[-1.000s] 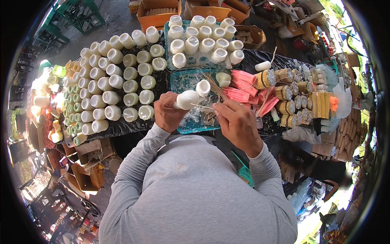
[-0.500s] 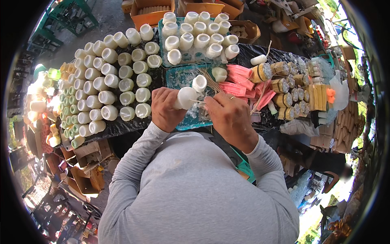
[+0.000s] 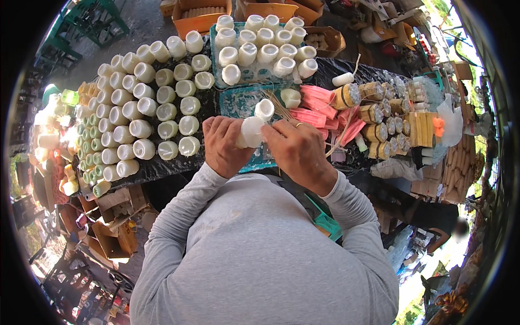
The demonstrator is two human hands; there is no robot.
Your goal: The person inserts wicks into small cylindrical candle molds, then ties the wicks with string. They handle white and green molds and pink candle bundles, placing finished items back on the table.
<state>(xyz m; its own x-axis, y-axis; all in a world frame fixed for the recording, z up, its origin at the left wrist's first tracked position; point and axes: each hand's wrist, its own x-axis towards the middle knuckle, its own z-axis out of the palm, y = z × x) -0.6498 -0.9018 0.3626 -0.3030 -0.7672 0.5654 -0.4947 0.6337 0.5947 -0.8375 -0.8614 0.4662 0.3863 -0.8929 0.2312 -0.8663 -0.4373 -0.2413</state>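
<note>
A round white candle is in my left hand, whose fingers wrap round its side, with the flat end tilted up. The pinched fingertips of my right hand press at the right edge of that end. They close on a thin wick, mostly hidden now by the fingers. Just beyond sits another white candle, upright on a teal tray strewn with white wax bits. A loose bundle of pale wicks lies across the tray behind my right hand.
Rows of white and greenish candles fill the table's left. More stand on a far teal tray. Pink plastic packets and banded candle bundles lie to the right. Cardboard boxes stand beyond; another person is at lower right.
My right fingertips have moved left along the wick, up against the candle's end. The strand that showed between fingers and candle is now covered. My left hand keeps its hold.
</note>
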